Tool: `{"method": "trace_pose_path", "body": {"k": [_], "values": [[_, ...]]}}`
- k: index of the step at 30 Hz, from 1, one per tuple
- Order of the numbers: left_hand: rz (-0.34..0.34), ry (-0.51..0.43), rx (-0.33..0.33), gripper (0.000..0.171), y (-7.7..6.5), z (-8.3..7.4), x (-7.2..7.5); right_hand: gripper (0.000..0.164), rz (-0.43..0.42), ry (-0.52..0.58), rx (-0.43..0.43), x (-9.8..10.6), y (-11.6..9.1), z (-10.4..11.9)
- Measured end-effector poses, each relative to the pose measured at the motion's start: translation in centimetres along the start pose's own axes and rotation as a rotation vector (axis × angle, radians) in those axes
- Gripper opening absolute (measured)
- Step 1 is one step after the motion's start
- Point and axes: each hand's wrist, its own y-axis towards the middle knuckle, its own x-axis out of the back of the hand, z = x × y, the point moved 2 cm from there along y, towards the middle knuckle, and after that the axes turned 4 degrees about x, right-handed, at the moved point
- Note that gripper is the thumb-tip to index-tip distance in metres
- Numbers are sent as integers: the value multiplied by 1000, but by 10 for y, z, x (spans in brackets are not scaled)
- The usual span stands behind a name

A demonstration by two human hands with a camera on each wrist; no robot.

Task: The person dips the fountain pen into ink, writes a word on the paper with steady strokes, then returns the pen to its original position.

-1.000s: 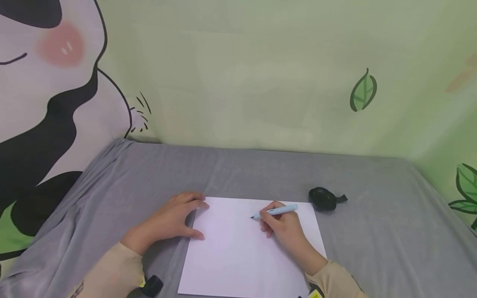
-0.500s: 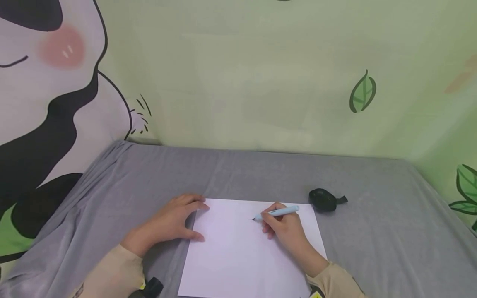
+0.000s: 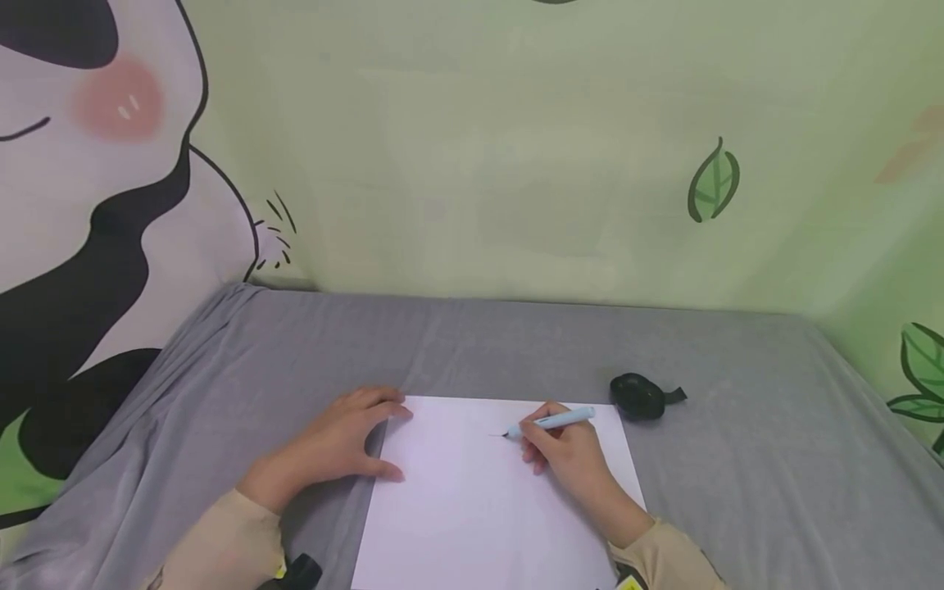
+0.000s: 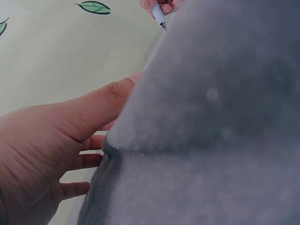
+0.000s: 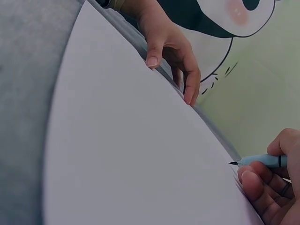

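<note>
A sheet of white paper [image 3: 472, 508] lies on the grey cloth, with a short thin dark line on its upper part. My right hand [image 3: 571, 459] pinches a light blue fountain pen [image 3: 564, 418] between thumb and fingers, its dark nib at the right end of that line. In the right wrist view the pen [image 5: 262, 161] shows its pointed nib close over the paper [image 5: 117, 131]. My left hand [image 3: 339, 438] rests at the paper's left edge, thumb and fingers spread, thumb and index fingertip on the sheet. Grey cloth hides part of the left hand [image 4: 70, 126] in the left wrist view.
A small black rounded object [image 3: 637, 397] with a short strap sits just beyond the paper's upper right corner. Grey cloth [image 3: 752, 459] covers the table, with folds at the left. Behind it stands a pale green wall [image 3: 472, 180] with a painted panda and leaves.
The right hand and pen have shifted slightly to the right, and the thin line has grown a little longer. The left hand has stayed at the paper's edge.
</note>
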Motion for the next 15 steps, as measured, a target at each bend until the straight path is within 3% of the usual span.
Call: {"method": "trace_pose_path", "body": {"k": [15], "values": [[-1, -7, -2, 71, -1, 2, -2, 10, -22, -16, -23, 4, 0, -1]]}}
